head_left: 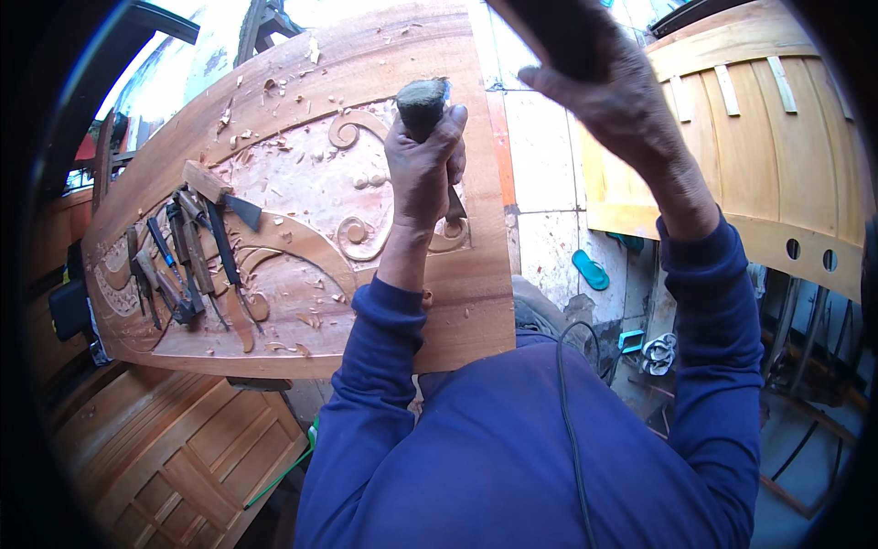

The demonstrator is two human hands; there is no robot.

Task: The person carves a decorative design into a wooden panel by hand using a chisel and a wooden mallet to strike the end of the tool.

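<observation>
My left hand (422, 174) is closed round a chisel (422, 102), its worn, blunt handle end showing above the fist. A dark blade shows below the fist, over a carved scroll near the panel's right end; I cannot tell whether its edge touches the wood. Beneath lies a large carved wooden panel (439, 320) with raised scrolls and leaf shapes. High at the upper right, apart from the panel, my right hand (622, 114) grips a dark mallet-like block (558, 32). The upper picture edge cuts that block off, and most of my right fingers are hidden behind it.
Several carving chisels (187, 247) lie bunched on the panel's left part, beside a wooden-handled flat blade (240, 211). Wood shavings (309, 320) are scattered about. A pale planked door (732, 137) stands right, a panelled door (197, 448) lower left. A green slipper (591, 271) lies on the floor.
</observation>
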